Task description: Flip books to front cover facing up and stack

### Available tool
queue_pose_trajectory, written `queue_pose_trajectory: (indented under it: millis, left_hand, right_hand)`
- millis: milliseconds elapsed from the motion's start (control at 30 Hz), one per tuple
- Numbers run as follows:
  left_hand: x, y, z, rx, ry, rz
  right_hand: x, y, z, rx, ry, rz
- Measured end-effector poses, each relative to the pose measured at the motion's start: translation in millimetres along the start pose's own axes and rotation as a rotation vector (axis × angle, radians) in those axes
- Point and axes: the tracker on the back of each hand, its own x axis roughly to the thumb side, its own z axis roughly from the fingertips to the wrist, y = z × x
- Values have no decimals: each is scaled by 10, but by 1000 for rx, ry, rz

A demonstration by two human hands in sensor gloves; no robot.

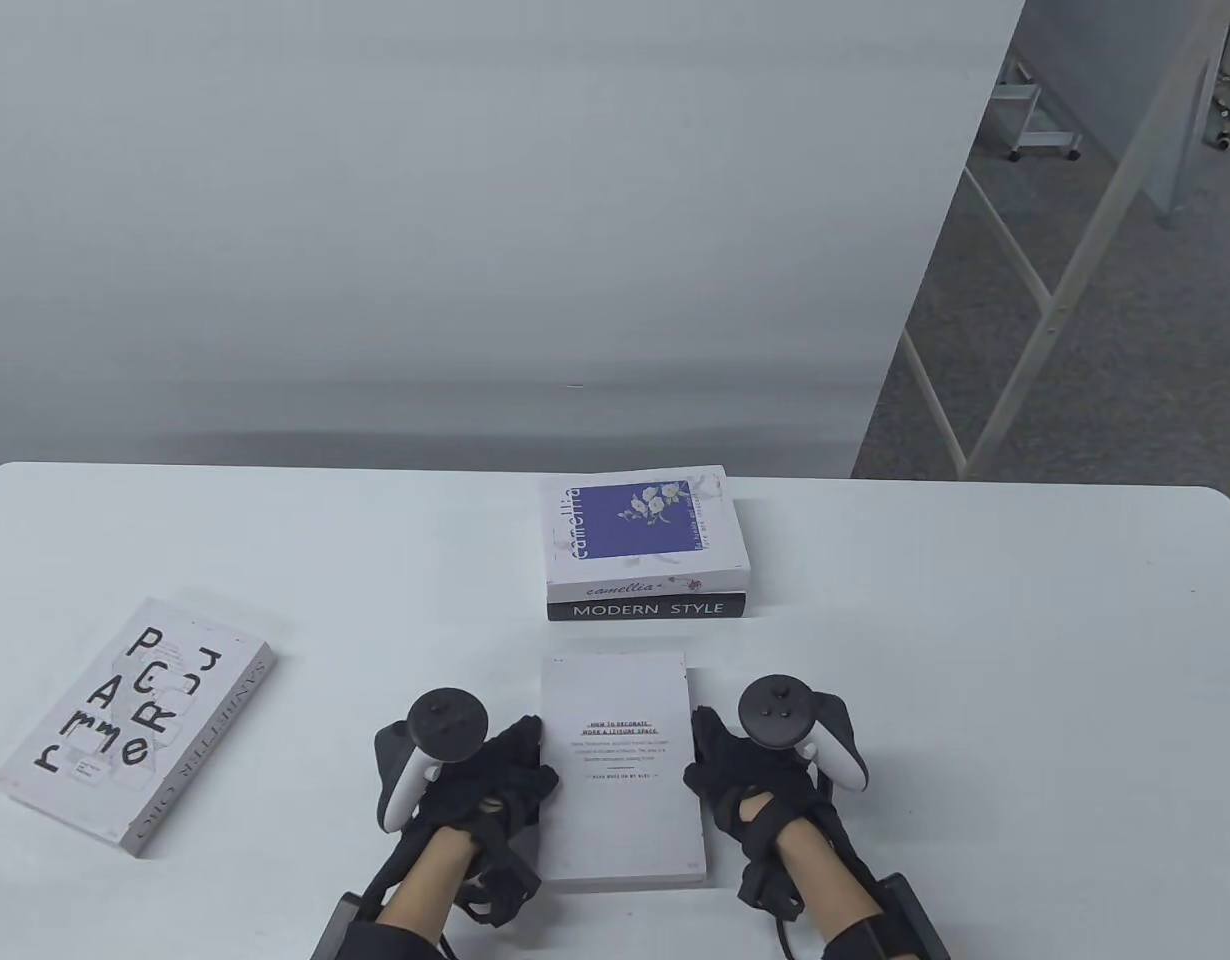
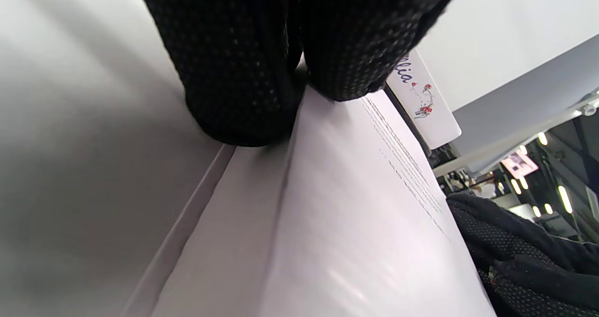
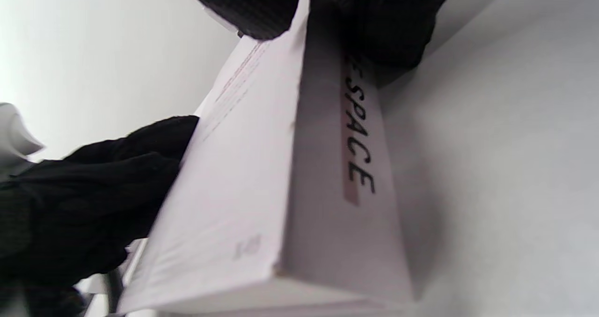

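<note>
We hold the white paperback book [image 1: 620, 770], back cover up, near the table's [image 1: 975, 650] front edge, left hand [image 1: 475, 780] and right hand [image 1: 750, 775] grasping its long sides. Its long axis runs near-to-far, spine right. We should lift evenly, then roll it over before stacking.

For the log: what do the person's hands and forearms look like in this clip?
Both the left hand and the right hand wear black gloves with a fine dotted weave. A black-and-white tracker with round button faces is strapped to the back of each. Black straps cross the wrists, the forearms are bare, and dark cuffs sit lower down.
</note>
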Motion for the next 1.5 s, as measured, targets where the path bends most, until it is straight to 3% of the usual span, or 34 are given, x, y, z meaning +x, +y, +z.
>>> queue_pose_trajectory:
  millis: [100, 233, 700, 967, 1100, 1333, 1500]
  left_hand:
    - [18, -15, -3, -14, -14, -11]
    - [36, -28, -19, -36, -36, -21]
    - [-14, -24, 9, -61, -43, -40]
    - [-48, 21, -5, -73, -18, -30]
    - [-31, 42, -16, -75, -20, -69]
    - [19, 75, -3, -58, -76, -211]
    - [276, 89, 107, 88, -235, -584]
  right_hand:
    - [-65, 15, 36, 5, -28, -108]
    - [-50, 1, 111, -31, -49, -88]
    - [442, 58, 364, -271, -333, 315]
    - [547, 231, 350, -170, -414, 480]
    - [586, 272, 357, -192, -426, 545]
    - [599, 285, 362, -269, -439, 669]
    - [565, 234, 342, -276, -423, 638]
